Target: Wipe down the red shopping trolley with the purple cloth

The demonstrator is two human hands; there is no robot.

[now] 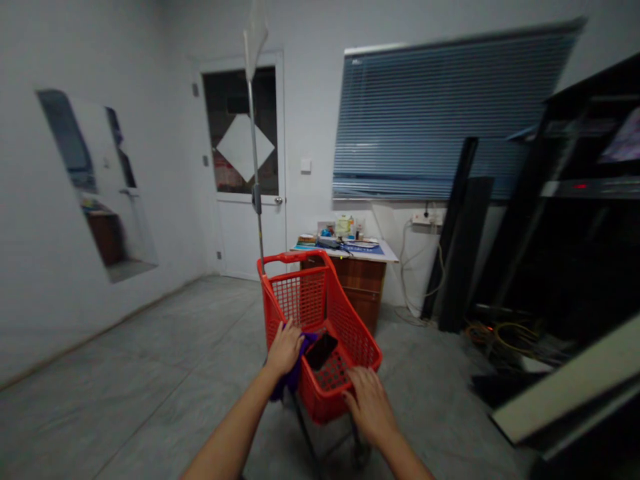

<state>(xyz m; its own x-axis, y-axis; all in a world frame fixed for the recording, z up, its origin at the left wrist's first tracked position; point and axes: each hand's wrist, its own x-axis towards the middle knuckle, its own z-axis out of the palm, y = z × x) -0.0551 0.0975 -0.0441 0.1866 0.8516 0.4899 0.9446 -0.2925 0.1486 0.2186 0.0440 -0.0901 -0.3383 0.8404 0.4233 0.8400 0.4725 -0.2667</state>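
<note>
A red plastic shopping cart (354, 327) with latticed sides stands in front of me on thin dark legs. My left hand (286, 348) presses a purple cloth (293, 373) against the cart's left rim, and part of the cloth hangs down outside. Over the near right corner of the basket curl the fingers of my right hand (371, 399), with the thumb against the front wall. Inside the basket, close to the cloth, lies a dark flat object (321, 351) that looks like a phone.
Behind the cart is a brown wooden desk (367, 273) with bottles and papers on it. A pole (254, 133) bearing a white sign rises at the cart's handle. Dark panels (463, 267), a black rack and loose cables (505, 333) occupy the right; a mirror (107, 193) hangs left.
</note>
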